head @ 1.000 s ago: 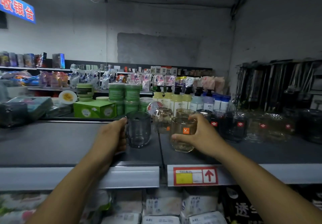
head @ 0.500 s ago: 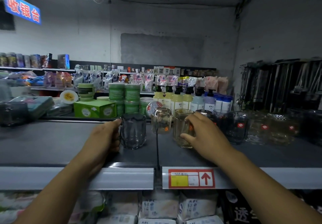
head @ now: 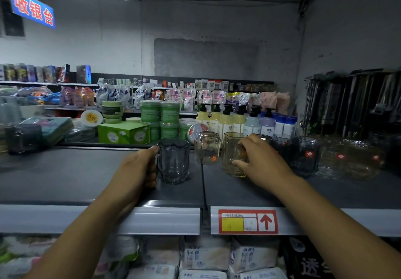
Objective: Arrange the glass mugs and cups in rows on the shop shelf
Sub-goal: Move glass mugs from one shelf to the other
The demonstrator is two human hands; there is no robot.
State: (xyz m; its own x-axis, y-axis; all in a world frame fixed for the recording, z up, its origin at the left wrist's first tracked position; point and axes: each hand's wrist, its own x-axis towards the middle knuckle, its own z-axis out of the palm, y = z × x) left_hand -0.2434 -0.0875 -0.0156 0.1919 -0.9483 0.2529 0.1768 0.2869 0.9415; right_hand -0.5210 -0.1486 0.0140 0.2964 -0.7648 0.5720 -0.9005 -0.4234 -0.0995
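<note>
Standing on the dark shelf [head: 65, 181]: a smoky grey glass mug [head: 173, 161], handle gripped by left hand [head: 134, 170] fingers [head: 152, 150]; at three o'clock, right hand [head: 260, 163] fingers [head: 239, 163] wrap an amber cup [head: 232, 157].

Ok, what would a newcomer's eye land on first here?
Two arms reach over the dark shelf: the left hand grips a grey mug at centre, and the right hand holds an amber cup just right of it. Then the blue sign with red characters, top left, and the red price tag on the shelf's front edge.
</note>
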